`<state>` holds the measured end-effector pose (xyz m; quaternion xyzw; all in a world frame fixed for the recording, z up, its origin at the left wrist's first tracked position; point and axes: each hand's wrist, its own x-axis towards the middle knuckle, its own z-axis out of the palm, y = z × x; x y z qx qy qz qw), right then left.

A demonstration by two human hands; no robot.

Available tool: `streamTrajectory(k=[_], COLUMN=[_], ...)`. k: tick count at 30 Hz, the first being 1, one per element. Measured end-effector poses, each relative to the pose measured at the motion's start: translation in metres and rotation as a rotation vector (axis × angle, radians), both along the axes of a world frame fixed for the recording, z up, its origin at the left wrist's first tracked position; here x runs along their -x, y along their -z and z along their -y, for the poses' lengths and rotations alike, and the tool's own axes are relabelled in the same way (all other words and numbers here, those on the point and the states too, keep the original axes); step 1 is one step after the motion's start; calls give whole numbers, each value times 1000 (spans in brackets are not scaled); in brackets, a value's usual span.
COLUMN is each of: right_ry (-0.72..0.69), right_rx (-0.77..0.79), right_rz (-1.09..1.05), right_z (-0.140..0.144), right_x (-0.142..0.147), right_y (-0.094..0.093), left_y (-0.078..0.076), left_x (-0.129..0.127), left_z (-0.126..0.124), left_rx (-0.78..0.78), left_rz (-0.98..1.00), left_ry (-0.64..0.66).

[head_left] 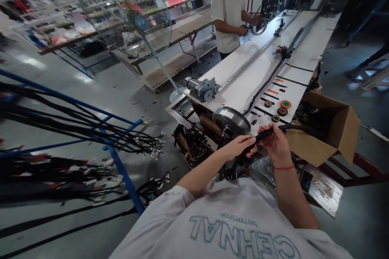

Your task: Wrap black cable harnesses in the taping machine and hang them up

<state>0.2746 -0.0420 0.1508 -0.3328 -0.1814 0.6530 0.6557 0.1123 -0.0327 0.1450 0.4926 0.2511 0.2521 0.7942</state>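
Head view: both hands meet just above the near end of the long white bench (243, 85). Left hand (238, 146) and right hand (276, 143) each close around a black cable bundle (263, 134), held up off the bench, probably so it can be worked freely. Left fingers (249, 141) curl over its near end; right fingers (269, 131) pinch it from above. The bundle runs on rightward toward an open cardboard box (331, 129). Tape rolls (282, 108) lie just beyond. Another person (227, 8) stands at the far end.
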Motion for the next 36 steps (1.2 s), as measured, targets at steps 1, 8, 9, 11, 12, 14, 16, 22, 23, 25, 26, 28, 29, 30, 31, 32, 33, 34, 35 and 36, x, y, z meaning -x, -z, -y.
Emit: streamTrajectory(k=[1,8,9,11,12,14,16,22,23,25,26,28,29,30,31,32,33,34,35,36], right_ry=[-17,138,169,233,273,361,441,411,387,351,339,329,327,326,322,315,305,296,288,284], right_rx=[5,-65,-72,-57,-39,-9,-11,-68,-61,-38,-25,-2,6,10,11,8,5,2,3,5], right_rz=[-1,-63,-57,2,44,121,172,187,177,160,152,139,134,128,122,117,113,106,98,87], right_z=[1,-4,-7,-12,-14,-18,-22,-26,-26,-25,-24,-23,-22,-21,-20,-19,-18,-17,-16,-16], right_x=[1,3,2,2,3,8,14,19,17,13,12,9,8,7,6,6,5,3,1,-2], right_y=[0,-15,-15,-12,-10,-5,-2,-5,-6,-7,-7,-7,-7,-7,-7,-7,-7,-8,-8,-9], left_y=[3,23,24,24,22,16,10,-3,-6,-14,-17,-23,-25,-26,-27,-27,-27,-27,-27,-26], left_x=[0,-3,-1,1,2,2,1,12,16,24,28,31,32,33,33,34,35,37,40,43], left_z=[-1,1,3,10,14,24,33,25,19,7,2,-4,-6,-7,-8,-9,-9,-10,-10,-10], left_rx=[103,399,371,233,123,-148,-417,-792,-777,-738,-728,-710,-697,-688,-685,-690,-702,-720,-742,-765], left_rz=[70,210,165,26,-74,-331,-625,-868,-822,-745,-720,-687,-672,-659,-647,-633,-622,-613,-608,-608], left_ry=[73,242,232,191,166,115,41,-24,18,93,123,188,219,247,277,310,340,366,385,400])
